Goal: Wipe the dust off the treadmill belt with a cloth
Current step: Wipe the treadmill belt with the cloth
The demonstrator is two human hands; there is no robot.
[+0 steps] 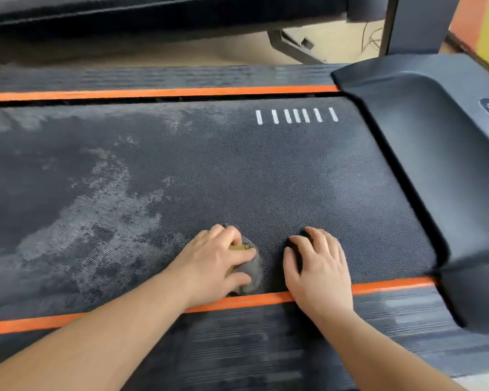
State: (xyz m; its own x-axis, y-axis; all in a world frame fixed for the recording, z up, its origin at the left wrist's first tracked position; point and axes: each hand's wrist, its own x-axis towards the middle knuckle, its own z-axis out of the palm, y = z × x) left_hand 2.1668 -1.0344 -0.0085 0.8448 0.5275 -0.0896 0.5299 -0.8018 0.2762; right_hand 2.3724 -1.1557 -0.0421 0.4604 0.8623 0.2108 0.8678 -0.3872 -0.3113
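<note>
1. Currently the wiping step is under way: the crumpled grey cloth with a yellowish patch [251, 275] lies on the black textured treadmill belt [237, 170], at its near edge, just beside the near orange edge stripe [393, 286].
2. Progress, judged by the surface: the part of the belt toward the dark moulded motor cover [435, 136] and the row of white bar marks [295, 116] looks mostly dark and even. Pale grey dust patches [76, 230] spread over the part on the person's left, so roughly half the belt seems left to do.
3. Next move, as a judgement: the cloth would need to travel leftward into the dusty area, under steady downward pressure and in overlapping passes from the near stripe to the far one.
4. Left hand [218, 261]: fingers and thumb curl over the bunched cloth, gripping it and pressing it down on the belt; the cloth shows past the fingertips on the side facing the other hand.
5. Right hand [319, 266]: set on the belt near the cloth but apart from it, fingers spread and arched, tips touching the surface, wrist over the orange stripe. It appears to brace and to hold nothing; the dark patch under the fingers reads as shadow, though that is not certain.
6. Both forearms cross the ribbed black side rail [237, 348].
</note>
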